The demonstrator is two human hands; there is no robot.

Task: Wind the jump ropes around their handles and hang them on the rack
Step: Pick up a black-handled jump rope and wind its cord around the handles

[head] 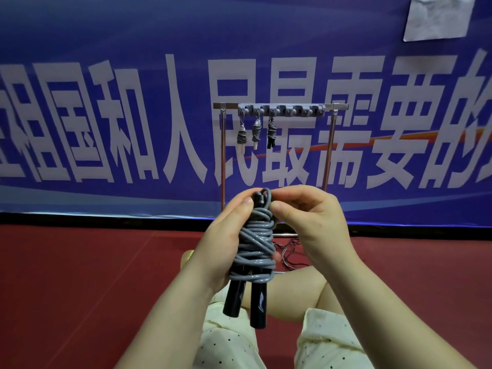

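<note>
Left hand [223, 243] grips wound jump rope [255, 246] — right hand [306, 217] hides its end.

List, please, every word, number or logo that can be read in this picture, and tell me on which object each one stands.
"祖国和人民最需要的": large white characters on the blue fabric banner behind the metal rack; a further character at each edge is cut off.
Pale logo on the black plastic handles of the grey jump rope: a mark without readable letters.
White crumpled sheet at the top right: no text is legible.
</note>
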